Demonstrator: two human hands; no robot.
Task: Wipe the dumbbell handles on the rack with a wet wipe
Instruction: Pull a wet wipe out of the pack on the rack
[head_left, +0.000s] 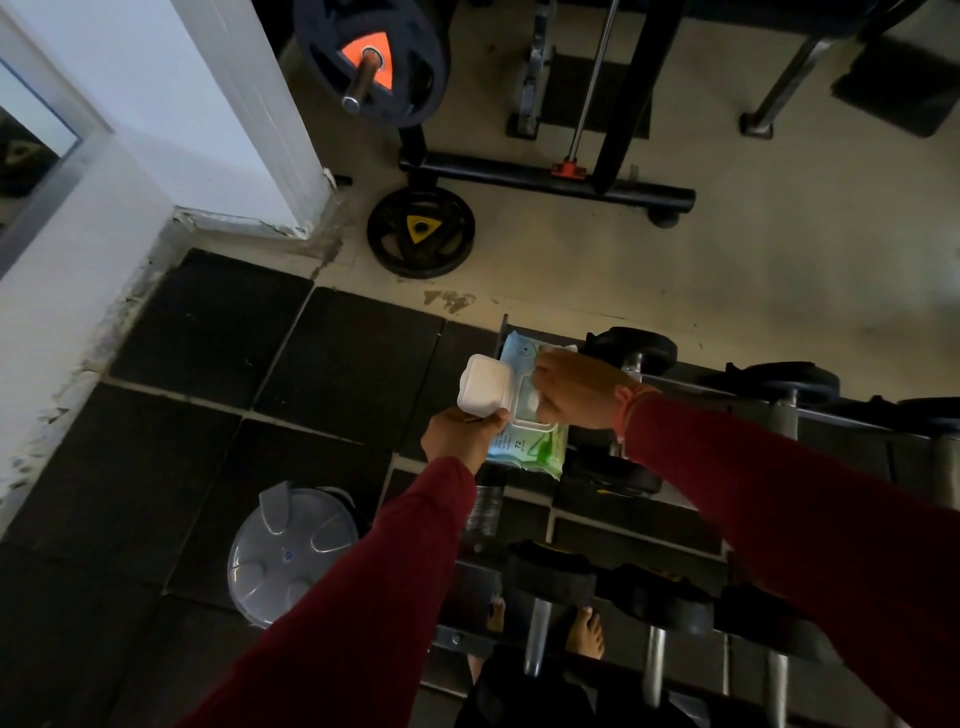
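Black mats (218, 332) cover the floor beside a rack (649, 525) of dark dumbbells (631, 353); a grey bin lid (291, 551) sits left. Over the rack's end, the blue-green pack (530, 447) has its white flap (483, 387) open. The left hand (460, 436) grips the pack from below; the right hand (576, 389) pinches a wipe (558, 347) at the opening.

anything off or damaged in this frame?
Yes. The wall base by the black floor mats is chipped and peeling, and the bare floor shows a brown stain. A weight plate lies loose on the floor. The wet wipe pack looks normal, lid open.
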